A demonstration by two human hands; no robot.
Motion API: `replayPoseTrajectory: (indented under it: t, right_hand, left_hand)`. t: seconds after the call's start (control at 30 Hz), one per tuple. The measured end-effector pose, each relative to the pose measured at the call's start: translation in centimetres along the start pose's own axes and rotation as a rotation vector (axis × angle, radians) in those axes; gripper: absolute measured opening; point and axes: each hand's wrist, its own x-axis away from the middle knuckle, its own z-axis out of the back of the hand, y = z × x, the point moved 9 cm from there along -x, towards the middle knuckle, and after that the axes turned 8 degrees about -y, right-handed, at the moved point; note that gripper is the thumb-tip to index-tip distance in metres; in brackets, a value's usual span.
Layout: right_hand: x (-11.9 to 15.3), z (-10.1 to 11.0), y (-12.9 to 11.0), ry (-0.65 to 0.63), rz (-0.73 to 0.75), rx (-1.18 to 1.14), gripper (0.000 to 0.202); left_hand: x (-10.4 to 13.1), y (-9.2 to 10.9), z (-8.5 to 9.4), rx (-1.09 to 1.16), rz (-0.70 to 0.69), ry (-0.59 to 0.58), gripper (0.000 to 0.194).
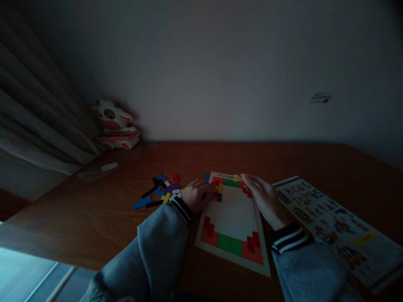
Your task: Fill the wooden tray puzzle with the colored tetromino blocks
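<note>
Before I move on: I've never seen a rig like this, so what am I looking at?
There is no robot, just a person's two bare hands, in one picture from a head-worn camera looking forward and down. On the brown wooden table lies a pale rectangular board with coloured blocks along its edges. The left hand is over its left edge, hiding anything it holds; loose coloured flat pieces lie further left. The right hand has its fingertips at a small yellow piece, seemingly holding it. A colourful printed sheet lies to the right.
</note>
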Motion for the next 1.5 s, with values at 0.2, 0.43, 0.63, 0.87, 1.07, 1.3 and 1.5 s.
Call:
replayPoseTrajectory:
  t: [0.2, 0.43, 0.63, 0.87, 1.07, 1.3, 1.5]
  right_hand:
    - [0.3, 0.3, -0.6, -0.014, 0.067, 0.144, 0.043]
    - [0.6, 0.9, -0.9, 0.042, 0.075, 0.148, 0.051]
    - [0.7, 0.7, -0.8, 0.005, 0.044, 0.134, 0.043]
    - [1.7, -2.5, -1.4, -0.204, 0.004, 0.278, 0.033]
    - [2.2, -3.9, -0.4, -0.318, -0.007, 0.289, 0.031]
    - [3.0, -5.6, 0.0, -0.422, -0.025, 0.240, 0.032]
    - [5.0, -8.6, -0.1, -0.657, -0.027, 0.405, 0.021]
  left_hand:
    - [0.7, 1.7, 0.0, 0.023, -0.211, -0.143, 0.029]
    - [1.7, 2.4, 0.1, 0.034, -0.233, -0.277, 0.051]
    - [1.5, 2.5, 0.2, 0.016, -0.243, -0.230, 0.033]
    - [0.9, 2.0, 1.1, -0.034, -0.136, -0.051, 0.022]
    - [0.9, 2.5, 0.8, -0.028, -0.138, -0.055, 0.024]
    - [0.8, 1.8, 1.0, -0.046, -0.066, 0.004, 0.020]
    - [0.8, 1.3, 1.2, -0.031, -0.023, 0.054, 0.017]
